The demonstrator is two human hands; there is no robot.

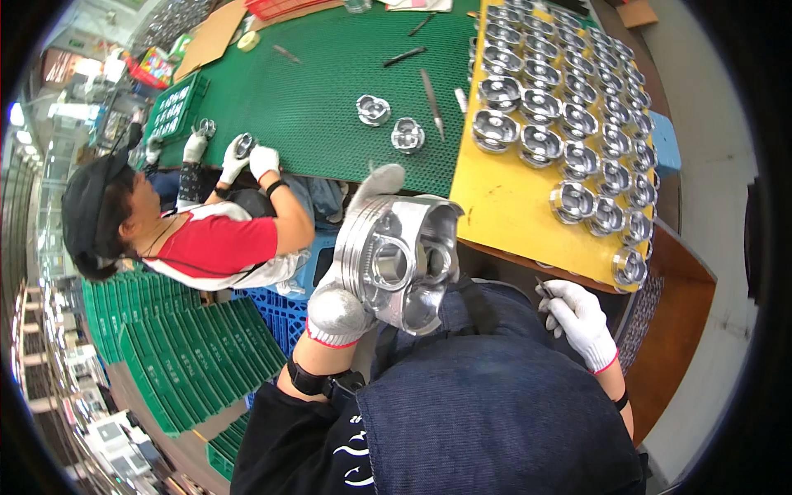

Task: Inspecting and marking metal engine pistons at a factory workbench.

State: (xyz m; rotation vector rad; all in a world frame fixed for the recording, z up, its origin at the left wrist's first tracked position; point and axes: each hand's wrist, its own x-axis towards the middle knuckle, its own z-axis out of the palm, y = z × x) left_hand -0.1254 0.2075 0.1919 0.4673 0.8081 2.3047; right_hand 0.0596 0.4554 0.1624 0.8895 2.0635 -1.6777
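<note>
Raised close to the camera, a shiny metal engine piston is in the grip of my left hand, which wears a white glove with grey fingertips. Its thumb and one finger show round the ringed side; the piston's open underside and pin bore face me. Low at my right side, my gloved right hand is closed round a thin dark tool. Only a short tip of that tool shows, so its kind is unclear. Two more pistons, one behind the other, stand on the green mat ahead.
A yellow board at the right carries rows of pistons. The green mat holds a file-like tool and a black pen-like tool. A co-worker handles pistons at left; green crates stand behind.
</note>
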